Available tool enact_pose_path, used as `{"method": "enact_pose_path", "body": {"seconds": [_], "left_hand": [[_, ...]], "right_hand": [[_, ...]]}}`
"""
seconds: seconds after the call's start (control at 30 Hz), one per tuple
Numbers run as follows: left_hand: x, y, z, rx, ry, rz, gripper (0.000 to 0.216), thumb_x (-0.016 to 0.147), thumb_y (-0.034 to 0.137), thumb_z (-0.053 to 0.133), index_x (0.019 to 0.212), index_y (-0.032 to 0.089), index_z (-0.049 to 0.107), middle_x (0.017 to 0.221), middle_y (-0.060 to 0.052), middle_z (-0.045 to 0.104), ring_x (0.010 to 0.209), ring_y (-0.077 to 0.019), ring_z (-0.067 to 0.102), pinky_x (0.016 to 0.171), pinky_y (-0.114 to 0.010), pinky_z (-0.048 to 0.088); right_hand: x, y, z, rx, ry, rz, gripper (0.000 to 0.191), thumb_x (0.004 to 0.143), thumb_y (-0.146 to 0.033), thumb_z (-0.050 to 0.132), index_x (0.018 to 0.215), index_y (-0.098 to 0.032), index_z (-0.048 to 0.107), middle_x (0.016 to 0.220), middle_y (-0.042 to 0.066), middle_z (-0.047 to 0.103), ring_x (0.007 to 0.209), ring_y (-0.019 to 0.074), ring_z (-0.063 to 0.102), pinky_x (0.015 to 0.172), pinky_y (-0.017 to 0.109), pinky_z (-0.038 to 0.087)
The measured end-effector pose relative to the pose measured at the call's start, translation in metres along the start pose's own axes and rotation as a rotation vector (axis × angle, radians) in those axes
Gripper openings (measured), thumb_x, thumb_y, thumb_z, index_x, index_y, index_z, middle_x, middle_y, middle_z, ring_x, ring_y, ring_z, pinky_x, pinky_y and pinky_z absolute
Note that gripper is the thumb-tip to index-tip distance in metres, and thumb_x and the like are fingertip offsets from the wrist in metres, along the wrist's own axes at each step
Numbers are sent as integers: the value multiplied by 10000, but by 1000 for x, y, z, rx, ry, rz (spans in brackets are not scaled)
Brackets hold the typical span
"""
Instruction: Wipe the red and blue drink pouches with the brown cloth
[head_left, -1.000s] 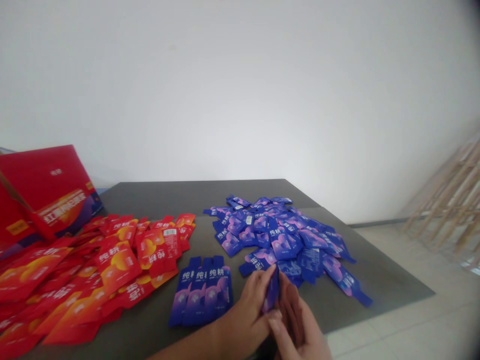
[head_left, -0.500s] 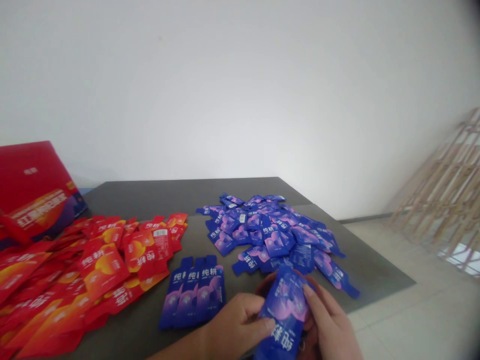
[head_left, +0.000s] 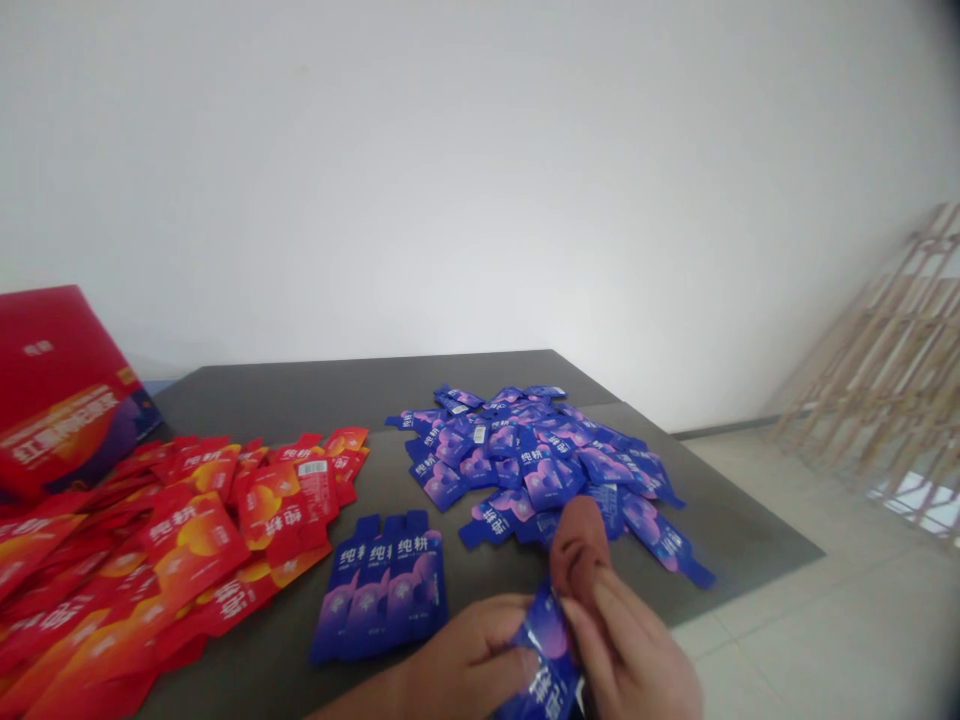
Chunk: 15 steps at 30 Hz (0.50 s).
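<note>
Both my hands hold one blue sachet low at the bottom edge, above the near side of the dark table. My left hand pinches its left side. My right hand grips its right side, fingers raised over it. Just left of my hands lies a neat row of three blue sachets, overlapping side by side. Beyond my hands spreads a loose heap of blue sachets.
A large pile of red and orange sachets covers the table's left part. A red printed box stands at the far left. A wooden lattice rack leans against the wall at the right, over a tiled floor.
The blue sachet has dropped lower and turned in my hands; my right fingers now rise over it. The view has drifted slightly, shifting the table's contents leftward.
</note>
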<state>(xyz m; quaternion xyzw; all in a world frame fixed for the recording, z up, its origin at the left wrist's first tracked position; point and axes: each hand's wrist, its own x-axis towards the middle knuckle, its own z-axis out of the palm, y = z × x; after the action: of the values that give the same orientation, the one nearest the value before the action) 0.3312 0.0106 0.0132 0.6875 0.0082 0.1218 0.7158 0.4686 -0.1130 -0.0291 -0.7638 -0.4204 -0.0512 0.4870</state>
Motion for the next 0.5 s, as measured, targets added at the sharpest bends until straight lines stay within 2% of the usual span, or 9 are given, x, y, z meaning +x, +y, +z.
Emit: {"method": "enact_pose_path", "body": {"seconds": [0.1,0.17,0.27,0.37,0.43,0.5], "left_hand": [[-3,-5,-1,-69,-8,-79,251,801,347,597,771,121,702,861,-66,603,775,-182,542,727,-264,426],[-4,-11,-3,-189,38,-125,225,741,332,635,736,115,697,849,-60,594,714,-152,524,651,-236,406],[-6,-22,-9,-423,92,-243,210,640,300,674,706,101,686,720,-34,576,558,-93,464,539,-204,346],[-9,-29,-17,-600,210,-358,199,580,236,690,735,111,693,601,-8,573,519,-95,488,540,-204,369],[-11,-29,-19,-668,244,-380,185,571,204,704,735,120,697,594,-2,593,540,-105,522,560,-205,394],[-10,-23,-18,-757,185,-370,171,628,249,716,741,123,698,630,-6,618,584,-110,555,604,-207,419]], "right_hand": [[20,5,-14,1,98,380,476,775,-569,566,1037,-209,731,1112,103,704,1041,303,641,882,380,504],[25,8,-23,119,79,532,545,758,-619,544,1038,-191,730,1115,110,702,1067,316,623,923,402,478],[23,6,-29,387,-87,581,507,705,-617,619,978,-211,752,1106,92,708,1091,305,609,966,389,448],[15,-7,-25,698,-266,672,463,628,-545,741,946,-210,755,993,90,740,951,292,667,844,378,514],[8,-16,-21,845,-286,773,449,597,-484,791,936,-192,745,898,83,749,839,272,689,759,357,534],[2,-21,-18,917,-248,849,431,575,-438,819,916,-188,736,847,70,748,794,255,694,721,327,536]]}}
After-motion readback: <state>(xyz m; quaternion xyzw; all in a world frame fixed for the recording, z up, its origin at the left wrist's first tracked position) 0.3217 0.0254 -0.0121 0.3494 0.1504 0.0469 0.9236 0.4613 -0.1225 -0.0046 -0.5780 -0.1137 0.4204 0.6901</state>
